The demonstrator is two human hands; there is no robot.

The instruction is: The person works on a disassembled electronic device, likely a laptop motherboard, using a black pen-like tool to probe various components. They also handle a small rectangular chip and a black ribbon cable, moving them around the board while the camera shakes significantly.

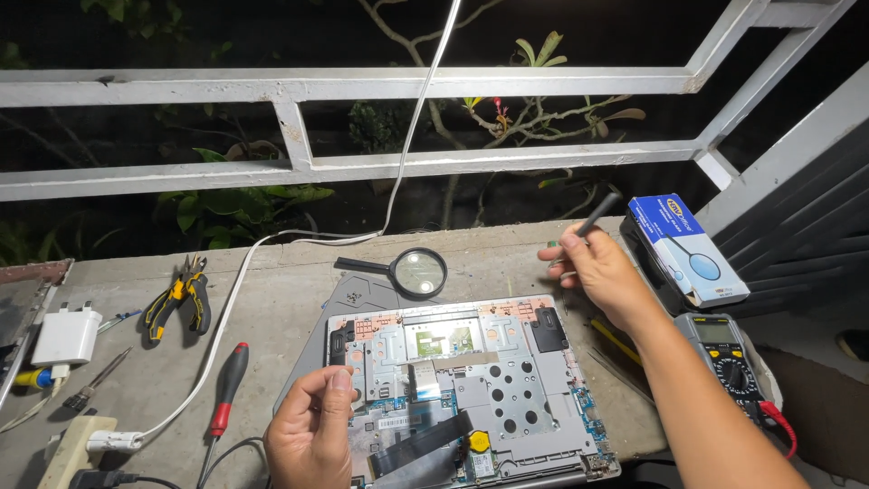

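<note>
**Two hands over an opened laptop on a concrete bench**

The left hand (310, 433) hovers at the near edge of the bench (281, 312), thumb and forefinger pressed together as if pinching something too small to make out; it sits just beside the left side of the opened laptop (471, 389), whose metal plate and circuit boards lie exposed. The right hand (602, 272) is raised above the laptop's far right corner, fingers closed around a thin dark tool (597, 215) that points up and to the right. Beyond the laptop's far edge lies a magnifying glass (416, 272); at the right edge stand a blue box (685, 249) and a multimeter (729, 355); toward the left lie a red-handled screwdriver (228, 388), yellow-handled pliers (179, 299), a white cable (237, 290) and a white charger (66, 337).
</note>
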